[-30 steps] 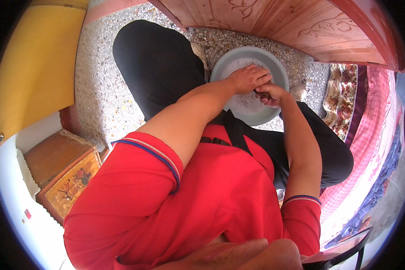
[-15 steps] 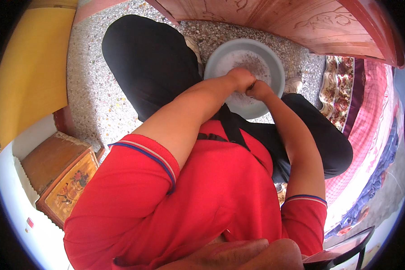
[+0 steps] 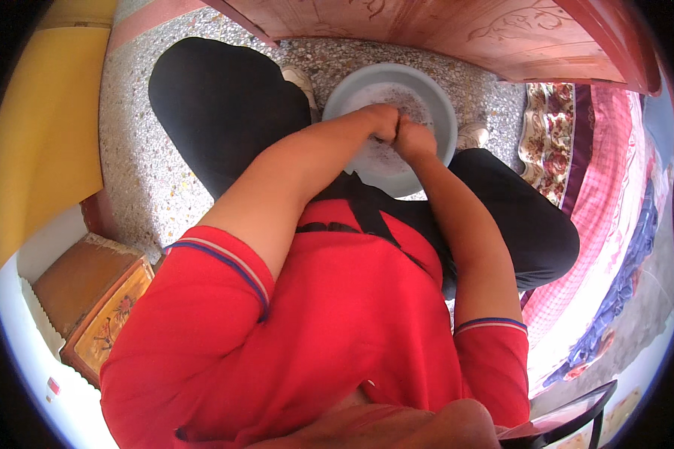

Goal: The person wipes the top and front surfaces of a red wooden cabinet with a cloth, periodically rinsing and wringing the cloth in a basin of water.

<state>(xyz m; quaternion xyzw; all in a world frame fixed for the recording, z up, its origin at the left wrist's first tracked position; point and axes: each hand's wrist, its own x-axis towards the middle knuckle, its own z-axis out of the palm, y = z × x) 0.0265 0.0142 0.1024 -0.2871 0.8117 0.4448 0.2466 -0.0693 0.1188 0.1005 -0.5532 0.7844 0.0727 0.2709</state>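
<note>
A round grey-blue basin (image 3: pixel 447 112) stands on the floor between my legs. It holds soapy water (image 3: pixel 378 91) with whitish suds and a darker patch. Over the basin, my left hand (image 3: pixel 382 123) and my right hand (image 3: pixel 415 140) are closed and pressed together, knuckle to knuckle. A small dark bit shows between them, but my fingers hide what they hold. Both forearms reach in from below, the left one crossing over the basin's near left rim.
Speckled floor (image 3: pixel 138 150) surrounds the basin. A reddish carved wooden panel (image 3: pixel 442 37) rises beyond it. Bedding with a pink checked cover (image 3: pixel 577 247) and a floral frill (image 3: pixel 550 135) lies right. At left are a yellow door (image 3: pixel 52 127) and a small wooden cabinet (image 3: pixel 90 288).
The whole view has shifted slightly, so the basin and body sit further left. My right hand has turned and come up level beside my left, both still together over the water.
</note>
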